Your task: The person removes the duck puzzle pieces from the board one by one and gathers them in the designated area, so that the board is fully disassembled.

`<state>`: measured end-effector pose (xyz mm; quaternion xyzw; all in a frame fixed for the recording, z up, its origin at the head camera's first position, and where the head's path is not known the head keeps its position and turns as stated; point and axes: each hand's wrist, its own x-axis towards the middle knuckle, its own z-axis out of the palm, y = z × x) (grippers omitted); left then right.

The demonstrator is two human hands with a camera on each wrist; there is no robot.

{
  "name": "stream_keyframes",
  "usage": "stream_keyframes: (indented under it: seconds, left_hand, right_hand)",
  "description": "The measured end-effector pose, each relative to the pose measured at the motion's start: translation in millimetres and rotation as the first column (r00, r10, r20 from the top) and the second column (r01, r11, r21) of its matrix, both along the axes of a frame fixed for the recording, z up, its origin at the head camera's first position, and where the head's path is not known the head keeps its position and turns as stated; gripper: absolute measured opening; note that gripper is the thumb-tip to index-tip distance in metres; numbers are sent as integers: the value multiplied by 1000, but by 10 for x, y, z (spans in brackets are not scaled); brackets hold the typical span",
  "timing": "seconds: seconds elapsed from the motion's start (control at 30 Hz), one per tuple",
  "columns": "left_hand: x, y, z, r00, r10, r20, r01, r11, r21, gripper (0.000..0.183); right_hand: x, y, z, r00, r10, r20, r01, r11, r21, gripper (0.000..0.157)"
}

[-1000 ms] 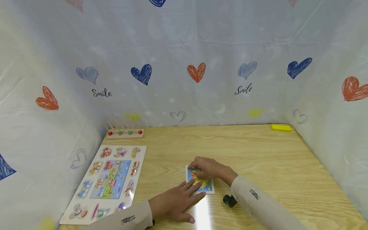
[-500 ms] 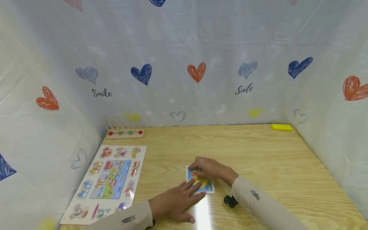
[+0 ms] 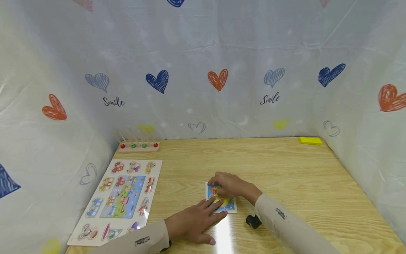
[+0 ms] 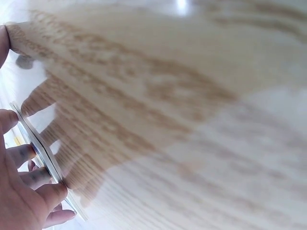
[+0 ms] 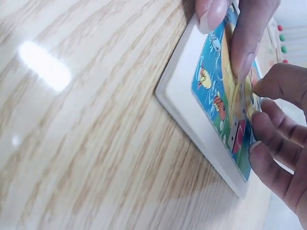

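Nothing visibly shifts since earlier | left hand: fingers spread, resting on small board | right hand: fingers bent over it, hold unclear | advice: steady board, work gently

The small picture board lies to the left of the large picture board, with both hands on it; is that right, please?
Not quite: in the head view, the small picture board, with the left hand and right hand on it, lies to the right of the large picture board.
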<state>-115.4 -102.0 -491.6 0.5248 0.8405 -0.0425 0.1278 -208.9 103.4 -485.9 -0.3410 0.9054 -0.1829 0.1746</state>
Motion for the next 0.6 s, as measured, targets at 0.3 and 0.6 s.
stream_keyframes:
  seconds: [0.3, 0.6]
  left_hand:
    - [-4, 9, 0, 1000, 10, 13, -10, 1000, -4, 85]
    - [-9, 2, -1, 1000, -3, -9, 3, 1000, -1, 85]
  right_hand:
    - [13, -39, 27, 1000, -9, 3, 9, 1000, 12, 31]
    - [23, -1, 27, 1000, -12, -6, 12, 1000, 3, 38]
